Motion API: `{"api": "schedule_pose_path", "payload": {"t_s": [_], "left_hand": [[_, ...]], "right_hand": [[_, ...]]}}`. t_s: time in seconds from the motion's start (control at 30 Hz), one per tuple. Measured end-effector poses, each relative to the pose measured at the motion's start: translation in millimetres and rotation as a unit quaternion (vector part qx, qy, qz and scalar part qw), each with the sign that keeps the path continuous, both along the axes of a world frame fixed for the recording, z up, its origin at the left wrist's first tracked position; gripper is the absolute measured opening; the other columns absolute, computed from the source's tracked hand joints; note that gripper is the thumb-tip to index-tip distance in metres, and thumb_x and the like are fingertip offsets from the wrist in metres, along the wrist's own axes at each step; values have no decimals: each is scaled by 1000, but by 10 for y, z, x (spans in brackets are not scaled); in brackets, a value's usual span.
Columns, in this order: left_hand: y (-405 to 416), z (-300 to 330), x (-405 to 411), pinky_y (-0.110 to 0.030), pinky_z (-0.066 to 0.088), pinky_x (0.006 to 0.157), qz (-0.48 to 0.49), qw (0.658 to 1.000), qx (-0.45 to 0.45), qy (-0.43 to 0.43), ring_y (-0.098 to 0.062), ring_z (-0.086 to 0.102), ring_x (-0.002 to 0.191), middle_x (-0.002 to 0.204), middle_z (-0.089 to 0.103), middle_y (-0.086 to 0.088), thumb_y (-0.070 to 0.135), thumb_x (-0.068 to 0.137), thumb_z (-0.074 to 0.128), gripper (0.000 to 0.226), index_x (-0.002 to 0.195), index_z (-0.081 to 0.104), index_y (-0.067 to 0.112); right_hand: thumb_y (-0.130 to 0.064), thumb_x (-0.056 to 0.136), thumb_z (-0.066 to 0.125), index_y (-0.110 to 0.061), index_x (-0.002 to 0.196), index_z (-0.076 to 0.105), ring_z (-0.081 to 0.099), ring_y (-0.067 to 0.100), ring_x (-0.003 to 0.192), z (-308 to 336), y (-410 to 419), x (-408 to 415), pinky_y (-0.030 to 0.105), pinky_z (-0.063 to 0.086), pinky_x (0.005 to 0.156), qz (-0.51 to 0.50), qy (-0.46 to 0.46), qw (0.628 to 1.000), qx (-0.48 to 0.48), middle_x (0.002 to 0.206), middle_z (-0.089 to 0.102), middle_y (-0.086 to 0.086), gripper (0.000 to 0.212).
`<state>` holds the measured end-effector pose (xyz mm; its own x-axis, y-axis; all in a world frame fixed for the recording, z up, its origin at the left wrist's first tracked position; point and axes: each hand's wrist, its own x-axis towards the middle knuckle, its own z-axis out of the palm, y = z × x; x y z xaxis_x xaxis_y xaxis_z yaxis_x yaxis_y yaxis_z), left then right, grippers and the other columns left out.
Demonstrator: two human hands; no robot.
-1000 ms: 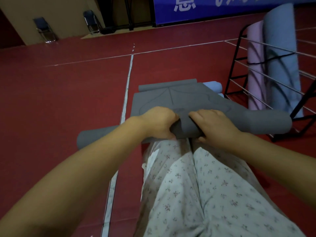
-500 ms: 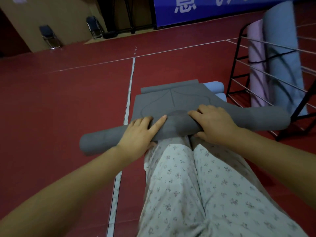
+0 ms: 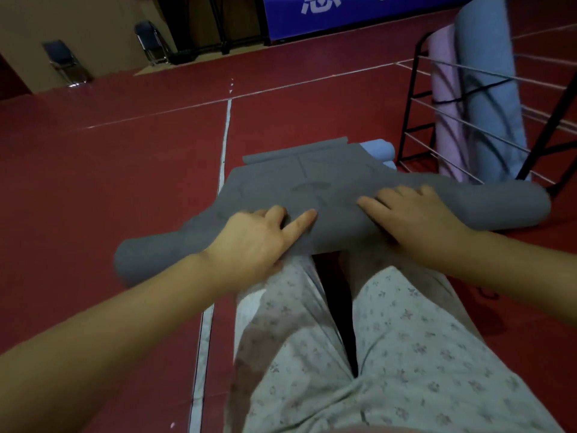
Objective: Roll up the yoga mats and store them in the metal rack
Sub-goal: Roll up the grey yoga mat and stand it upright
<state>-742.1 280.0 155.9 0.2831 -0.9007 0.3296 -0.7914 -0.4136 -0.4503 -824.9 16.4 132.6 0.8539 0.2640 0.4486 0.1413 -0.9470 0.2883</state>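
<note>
Grey yoga mat (image 3: 331, 198) has rolled further from you than half a second ago, less flat sheet left ahead; your left hand (image 3: 256, 239) and right hand (image 3: 412, 214) lie flat, fingers straight, pressing the thick roll; it lies across the red floor (image 3: 125, 182) before your knees, just beside the metal rack (image 3: 415, 120) holding upright pink and blue mats.

Head-worn camera looks steeply down, close above hands.
</note>
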Motion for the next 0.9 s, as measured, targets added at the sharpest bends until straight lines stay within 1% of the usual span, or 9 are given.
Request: {"api": "schedule_pose_path", "payload": {"t_s": [0.1, 0.23, 0.37, 0.47, 0.53, 0.6, 0.67, 0.8, 0.9], "left_hand": [[37, -165, -462, -27, 35, 42, -4, 1000, 1, -8, -26, 54, 52, 83, 61, -12, 20, 68, 57, 71, 135, 38, 13], [118, -330, -764, -30, 46, 43, -2, 1000, 9, 13, -25, 57, 55, 83, 63, -12, 18, 66, 63, 73, 135, 39, 12], [104, -208, -671, -23, 39, 37, 1, 998, 43, 49, -21, 52, 46, 77, 61, -9, 30, 51, 82, 90, 133, 48, 11], [135, -109, -614, -21, 37, 35, -3, 994, 79, 71, -20, 50, 42, 77, 60, -6, 42, 43, 83, 98, 132, 54, 12], [152, -73, -586, -23, 39, 35, -15, 992, 88, 88, -19, 51, 43, 79, 60, -4, 48, 45, 79, 100, 135, 48, 15], [127, -57, -565, -24, 41, 36, -27, 990, 95, 103, -20, 52, 43, 80, 60, -3, 49, 50, 73, 96, 136, 48, 16], [69, -26, -505, -23, 41, 35, -33, 987, 100, 118, -19, 52, 44, 78, 60, -2, 48, 52, 64, 90, 135, 50, 16], [-39, 77, -366, -23, 44, 42, -44, 976, 109, 182, -17, 58, 55, 80, 61, 2, 50, 58, 64, 84, 137, 46, 26], [-143, 217, -275, -27, 47, 60, -41, 951, 130, 279, -14, 61, 82, 96, 64, 4, 52, 68, 64, 77, 139, 37, 38]], "right_hand": [[-10, 53, 72, -13, 118, 49, 58, 33, 71, -94, 23, -461, 36, 33, 62, 14, -10, 1000, 10, 90, 61, 13, 69], [-12, 60, 57, -14, 120, 49, 61, 33, 81, -265, 127, -774, 39, 28, 70, 6, 11, 1000, 26, 98, 63, 12, 61], [-9, 53, 68, -9, 116, 58, 63, 35, 76, -215, 218, -697, 46, 40, 80, -19, 39, 998, 44, 88, 63, 12, 64], [-34, 30, 90, -11, 119, 61, 65, 29, 73, -80, 269, -699, 49, 52, 72, -43, 124, 990, 52, 85, 64, 8, 96], [-56, 30, 87, -20, 125, 53, 65, 26, 76, 97, 344, -710, 47, 52, 72, -39, 187, 981, 43, 87, 64, 5, 107], [-64, 49, 79, -30, 131, 37, 61, 28, 100, 245, 396, -703, 50, 45, 88, -48, 256, 965, 28, 108, 60, 8, 99], [-64, 58, 76, -33, 132, 33, 49, 28, 123, 229, 405, -695, 54, 36, 101, -51, 250, 967, 15, 129, 50, 10, 91], [-56, 21, 89, -22, 106, 58, 59, 31, 94, 36, 405, -680, 59, 47, 85, -59, 171, 980, 84, 103, 60, 13, 97], [-51, 17, 91, -12, 99, 70, 63, 30, 73, 52, 420, -621, 44, 46, 78, -43, 170, 982, 75, 86, 63, 11, 93]]}}
